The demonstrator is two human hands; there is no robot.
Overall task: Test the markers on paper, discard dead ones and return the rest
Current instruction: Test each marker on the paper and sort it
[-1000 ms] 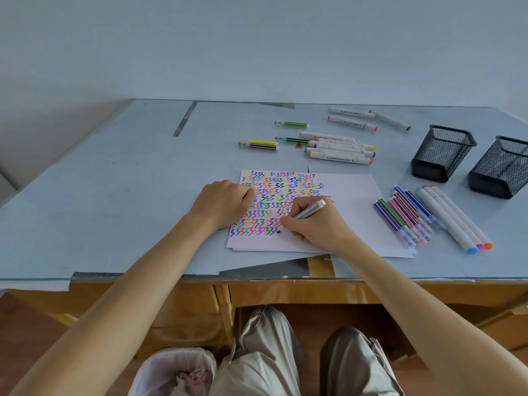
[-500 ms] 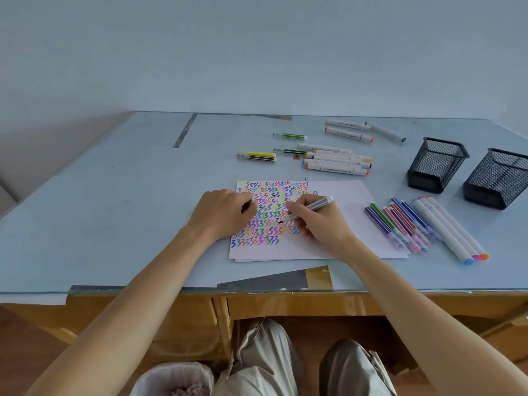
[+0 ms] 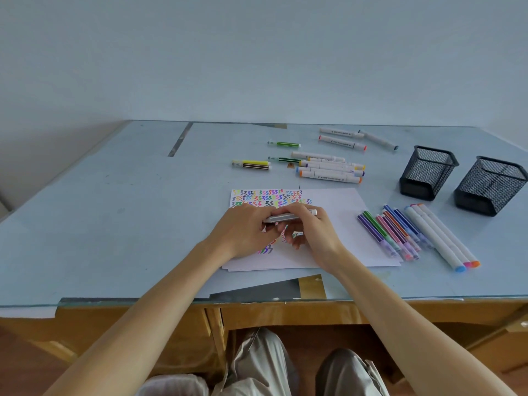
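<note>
A grey marker (image 3: pixel 283 217) lies level between my two hands, just above the white paper (image 3: pixel 337 224) covered with coloured zigzags. My left hand (image 3: pixel 243 232) grips its left end, which is hidden in my fingers. My right hand (image 3: pixel 311 232) holds its right part, with the white end sticking out past the fingers. Whether a cap is on cannot be seen. Thin coloured markers (image 3: pixel 391 235) and three white markers (image 3: pixel 440 235) lie in a row right of the paper. More white markers (image 3: pixel 328 168) lie beyond the paper.
Two black mesh cups (image 3: pixel 425 172) (image 3: pixel 490 185) stand at the right. A yellow marker (image 3: pixel 251 164), green markers (image 3: pixel 285 144) and other white markers (image 3: pixel 343 138) lie farther back. The table's front edge (image 3: pixel 257 301) is near my arms; a white-lined bin shows below left.
My right hand stopped drawing and lifted the marker off the paper, turning it level. My left hand left the paper and came over to grip the marker's left end.
</note>
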